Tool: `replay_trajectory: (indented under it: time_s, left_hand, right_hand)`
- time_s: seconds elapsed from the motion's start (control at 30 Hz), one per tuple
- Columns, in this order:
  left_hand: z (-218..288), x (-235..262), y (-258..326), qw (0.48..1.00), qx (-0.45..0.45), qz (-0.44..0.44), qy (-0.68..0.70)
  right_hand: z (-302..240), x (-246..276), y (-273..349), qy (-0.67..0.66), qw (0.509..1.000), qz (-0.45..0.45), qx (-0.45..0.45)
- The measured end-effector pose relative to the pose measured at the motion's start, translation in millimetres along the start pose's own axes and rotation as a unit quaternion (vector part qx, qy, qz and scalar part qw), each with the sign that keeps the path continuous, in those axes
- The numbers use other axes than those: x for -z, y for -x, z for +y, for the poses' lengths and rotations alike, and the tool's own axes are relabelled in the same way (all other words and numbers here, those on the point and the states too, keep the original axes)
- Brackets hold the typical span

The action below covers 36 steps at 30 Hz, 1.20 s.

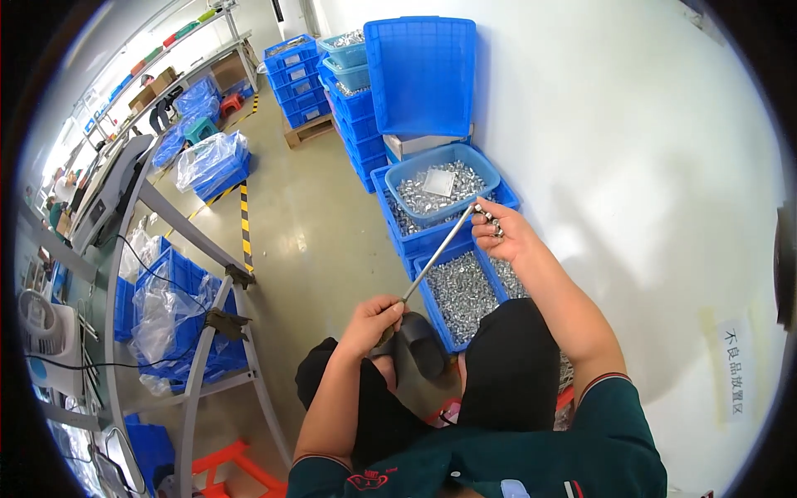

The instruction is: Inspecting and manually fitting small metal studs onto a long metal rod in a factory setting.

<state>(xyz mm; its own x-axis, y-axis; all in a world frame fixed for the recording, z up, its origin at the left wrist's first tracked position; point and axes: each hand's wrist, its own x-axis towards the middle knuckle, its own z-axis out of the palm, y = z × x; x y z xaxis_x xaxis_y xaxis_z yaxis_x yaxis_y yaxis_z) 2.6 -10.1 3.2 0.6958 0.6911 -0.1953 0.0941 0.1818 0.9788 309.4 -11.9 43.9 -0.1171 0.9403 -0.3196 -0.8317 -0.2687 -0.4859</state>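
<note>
Bare left forearm point(332, 407) slanting toward one o'clock, left hand point(370, 326) just off centre toward seven o'clock, fist-like with thumb uppermost, right hand point(513, 236) at three o'clock, fingers point(488, 243) curled inward, bare right forearm point(564, 303) angled toward eleven.

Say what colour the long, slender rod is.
The slender rod is silvery grey, clearest in the head view.

The plastic basin point(452, 154) holds metal fittings point(466, 179) and sits on a crate point(427, 243). Behind the basin stands an upended tote point(422, 75); farther behind, leftward, a crate stack point(299, 91) on a pallet point(310, 131). Right of the basin is the wall point(623, 124). On its near side, a metal rod point(438, 254) slants from left hand point(372, 322) to right hand point(505, 232).
</note>
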Motion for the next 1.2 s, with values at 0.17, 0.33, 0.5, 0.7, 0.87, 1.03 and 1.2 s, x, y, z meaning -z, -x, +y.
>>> replay_trajectory:
  time_s: [0.17, 0.33, 0.5, 0.7, 0.87, 1.03, 1.2]
  left_hand:
    - [1, 1, 3, 1.0, 0.005, 0.0, -0.01]
    - [2, 3, 3, 0.999, 0.025, -0.009, -0.024]
    - [0, 7, 1, 0.999, 0.028, 0.002, -0.046]
    - [-10, 11, -3, 0.999, -0.023, 0.018, -0.027]
    - [0, 0, -3, 0.995, -0.059, -0.008, 0.075]
    - [-2, -1, -3, 0.988, -0.094, -0.014, 0.119]
    - [-4, 0, -8, 0.994, -0.055, 0.021, 0.088]
  right_hand:
    - [6, -3, 4, -0.009, 1.0, -0.002, 0.001]
    - [5, 4, 5, 0.004, 1.0, 0.014, -0.003]
    - [-1, 2, 8, 0.109, 0.993, 0.019, -0.031]
    - [10, -12, 10, 0.079, 0.996, -0.039, 0.015]
    - [6, 2, 10, 0.044, 0.999, -0.028, 0.016]
    - [12, 7, 1, 0.029, 0.996, 0.072, -0.041]
    - [12, 6, 4, 0.045, 0.998, 0.041, -0.025]
